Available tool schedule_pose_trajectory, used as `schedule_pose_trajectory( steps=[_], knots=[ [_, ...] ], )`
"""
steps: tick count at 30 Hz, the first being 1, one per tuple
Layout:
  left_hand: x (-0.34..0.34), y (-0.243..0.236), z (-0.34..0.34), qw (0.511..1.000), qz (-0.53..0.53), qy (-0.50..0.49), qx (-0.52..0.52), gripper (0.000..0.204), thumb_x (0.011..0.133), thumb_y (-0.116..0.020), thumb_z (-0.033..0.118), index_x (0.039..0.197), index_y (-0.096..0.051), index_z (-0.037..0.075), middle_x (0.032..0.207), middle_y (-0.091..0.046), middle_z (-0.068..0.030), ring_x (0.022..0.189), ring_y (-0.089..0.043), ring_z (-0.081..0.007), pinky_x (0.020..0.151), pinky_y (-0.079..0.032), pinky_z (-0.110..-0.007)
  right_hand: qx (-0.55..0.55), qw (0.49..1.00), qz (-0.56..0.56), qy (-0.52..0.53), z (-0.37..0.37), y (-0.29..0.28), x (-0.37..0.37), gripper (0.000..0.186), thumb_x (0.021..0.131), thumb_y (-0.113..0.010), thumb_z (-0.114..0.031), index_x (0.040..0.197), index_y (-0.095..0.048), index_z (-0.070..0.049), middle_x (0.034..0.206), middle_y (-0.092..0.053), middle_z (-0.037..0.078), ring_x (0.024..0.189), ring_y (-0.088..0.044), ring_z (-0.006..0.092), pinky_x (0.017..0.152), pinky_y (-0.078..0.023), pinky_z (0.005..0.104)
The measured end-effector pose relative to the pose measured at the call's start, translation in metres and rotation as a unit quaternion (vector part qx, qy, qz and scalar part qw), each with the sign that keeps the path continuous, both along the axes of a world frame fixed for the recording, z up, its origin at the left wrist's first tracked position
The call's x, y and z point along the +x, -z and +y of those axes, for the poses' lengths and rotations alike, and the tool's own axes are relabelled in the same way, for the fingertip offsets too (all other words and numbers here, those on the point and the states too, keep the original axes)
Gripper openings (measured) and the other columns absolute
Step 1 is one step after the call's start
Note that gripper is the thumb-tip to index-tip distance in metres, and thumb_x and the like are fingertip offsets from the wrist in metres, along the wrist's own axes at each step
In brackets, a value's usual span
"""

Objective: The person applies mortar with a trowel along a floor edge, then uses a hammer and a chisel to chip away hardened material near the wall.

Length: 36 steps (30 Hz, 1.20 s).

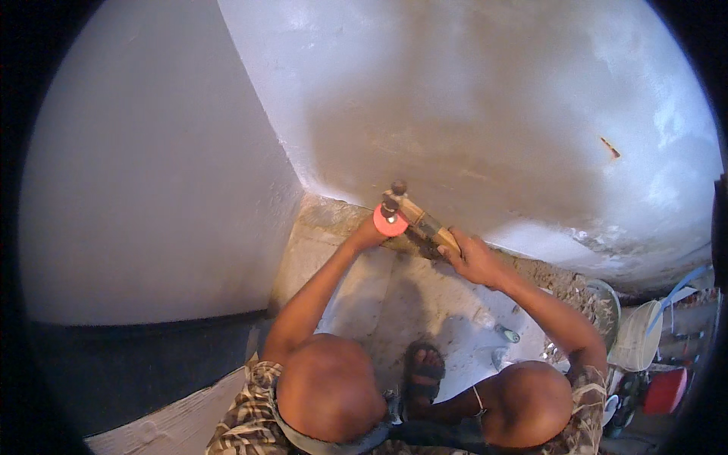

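Note:
My right hand (472, 262) is closed around the wooden handle of a hammer (428, 221). The dark hammer head lies over a round pink-red guard (388, 225), which looks like the hand guard of a chisel. Behind that guard, my left hand (367, 235) is closed on the tool, its fingers mostly hidden. The chisel's blade is out of sight. Both hands are low in the corner, close to the broken strip (334, 211) where the wall (455, 144) meets the floor. Whether the hammer head touches the chisel, I cannot tell.
A smooth grey wall (159, 167) rises on the left above a dark band (152, 371). Rubble (565, 292) lies along the wall's foot on the right. A clear bottle (506, 332) is on the floor. At the far right are a pale bucket (635, 345) and a red object (665, 390).

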<state>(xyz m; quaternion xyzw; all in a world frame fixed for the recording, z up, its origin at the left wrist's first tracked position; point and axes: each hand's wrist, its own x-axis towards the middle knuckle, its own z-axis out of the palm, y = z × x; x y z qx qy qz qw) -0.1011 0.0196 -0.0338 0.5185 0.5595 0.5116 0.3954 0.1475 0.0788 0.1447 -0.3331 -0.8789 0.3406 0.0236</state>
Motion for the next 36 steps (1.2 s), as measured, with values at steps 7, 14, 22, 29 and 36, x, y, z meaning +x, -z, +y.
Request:
schedule_pose_trajectory(
  steps=[7,14,22,29,36],
  knots=[
    [-0.016,0.017,-0.002,1.0,-0.013,-0.017,0.0,0.028,0.09,-0.061,0.016,0.113,-0.056,0.002,0.11,-0.06,-0.0054,0.103,-0.056,-0.0159,0.09,-0.045,-0.032,-0.021,0.993,0.087,0.074,-0.022,-0.015,0.012,0.043,0.095,-0.053,-0.039,0.115,-0.052,0.0,0.084,-0.063,0.023,0.074,-0.061,0.0389,0.069,-0.047,0.045],
    [-0.042,-0.025,-0.016,0.992,0.018,-0.118,0.034,0.015,0.092,-0.057,0.015,0.096,-0.06,0.0,0.087,-0.061,-0.002,0.084,-0.059,-0.0136,0.076,-0.047,-0.029,-0.147,0.959,0.173,0.17,-0.033,-0.044,0.025,0.034,0.095,-0.055,-0.034,0.109,-0.053,-0.003,0.076,-0.058,0.006,0.062,-0.054,0.0136,0.054,-0.044,0.03],
    [-0.024,-0.034,-0.005,0.995,0.053,-0.074,0.029,0.021,0.088,-0.06,0.013,0.104,-0.057,0.0,0.098,-0.062,-0.0074,0.094,-0.058,-0.0165,0.083,-0.047,-0.033,-0.104,0.935,0.274,0.202,-0.043,-0.051,0.036,0.033,0.095,-0.057,-0.03,0.109,-0.051,-0.001,0.075,-0.056,0.002,0.06,-0.052,0.0085,0.052,-0.043,0.025],
    [-0.038,-0.016,-0.005,0.998,0.058,-0.022,0.013,0.027,0.087,-0.063,0.014,0.111,-0.056,0.002,0.105,-0.062,-0.0065,0.1,-0.058,-0.0167,0.09,-0.046,-0.032,0.017,0.927,0.363,0.089,-0.041,-0.116,0.006,0.039,0.094,-0.056,-0.038,0.103,-0.051,-0.001,0.068,-0.056,0.008,0.057,-0.052,0.0188,0.053,-0.041,0.0298],
    [-0.019,-0.025,0.01,0.999,0.009,0.002,0.046,0.038,0.086,-0.065,0.013,0.119,-0.052,0.003,0.114,-0.06,-0.0077,0.108,-0.055,-0.0179,0.095,-0.043,-0.033,0.093,0.995,-0.015,-0.028,-0.005,-0.006,0.0,0.04,0.092,-0.058,-0.035,0.113,-0.052,-0.002,0.084,-0.063,0.025,0.075,-0.059,0.0466,0.067,-0.048,0.0476]
  ],
)
